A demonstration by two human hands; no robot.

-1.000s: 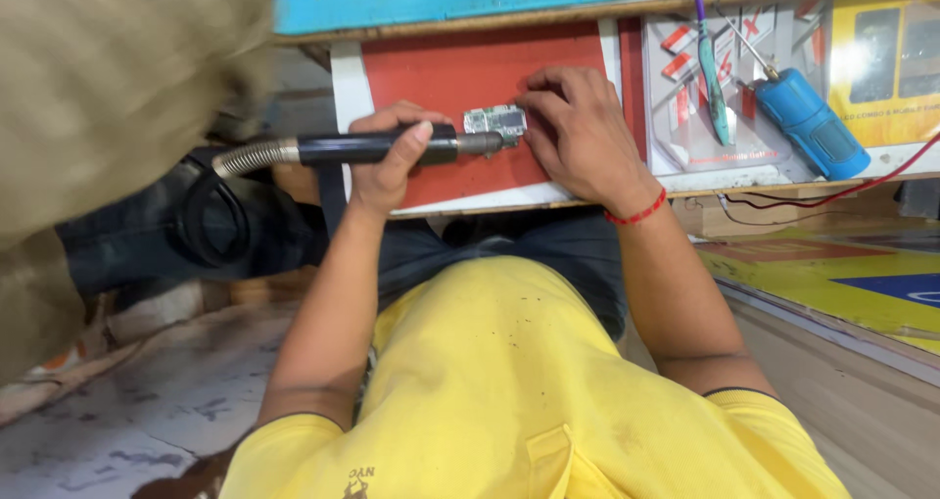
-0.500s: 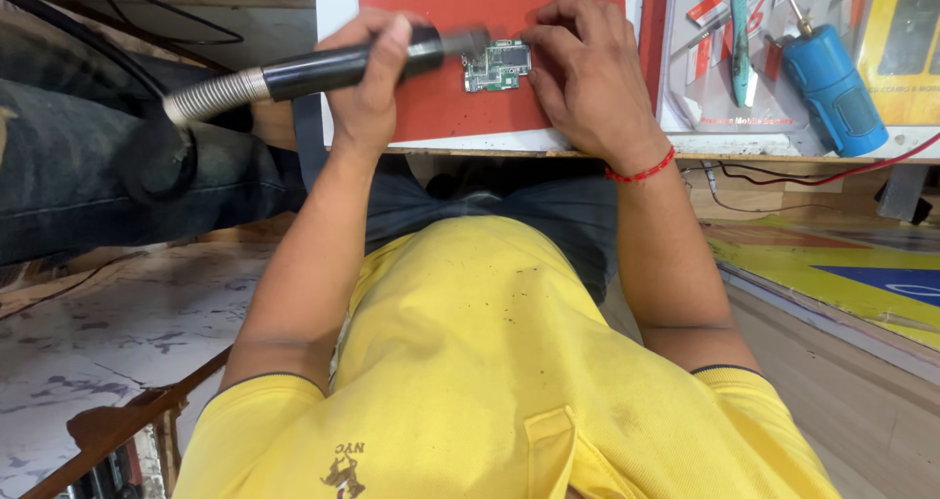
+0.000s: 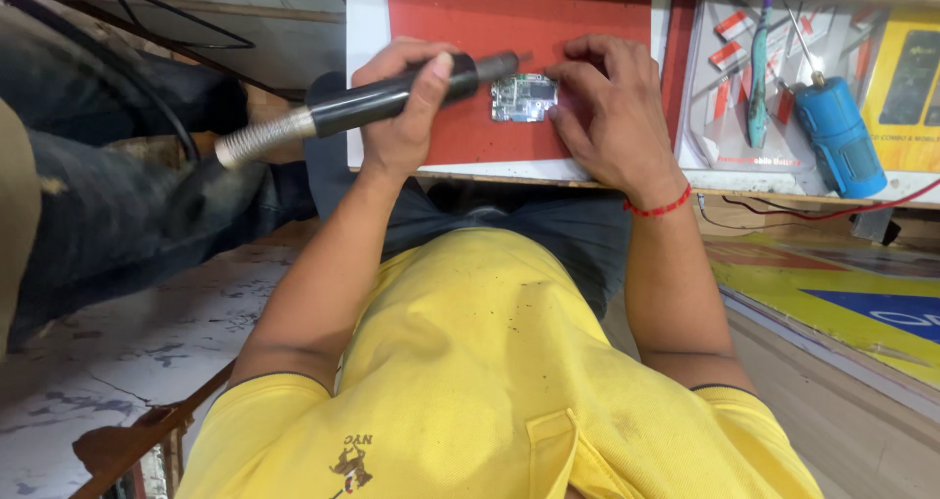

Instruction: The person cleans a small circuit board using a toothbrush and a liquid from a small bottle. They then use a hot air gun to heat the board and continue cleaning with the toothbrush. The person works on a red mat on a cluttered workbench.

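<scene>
My left hand point(image 3: 403, 117) grips a black hot-air wand point(image 3: 377, 100) with a ribbed metal hose; its nozzle points right, down at a small green circuit board point(image 3: 523, 97). The board lies on a red work mat point(image 3: 519, 29) on the bench. My right hand point(image 3: 612, 107) rests flat on the mat, its fingertips touching the right edge and top of the board and pinning it. A red thread circles that wrist.
A blue cylindrical tool point(image 3: 838, 137) and a teal-handled screwdriver point(image 3: 761, 78) lie on a tool tray to the right. Another person's dark-trousered legs point(image 3: 108, 205) are at the left. A yellow and blue board point(image 3: 832, 293) sits lower right.
The view has tilted down, so the bench sits higher in frame. The wand's nozzle has stayed over the board, and my right hand keeps holding it.
</scene>
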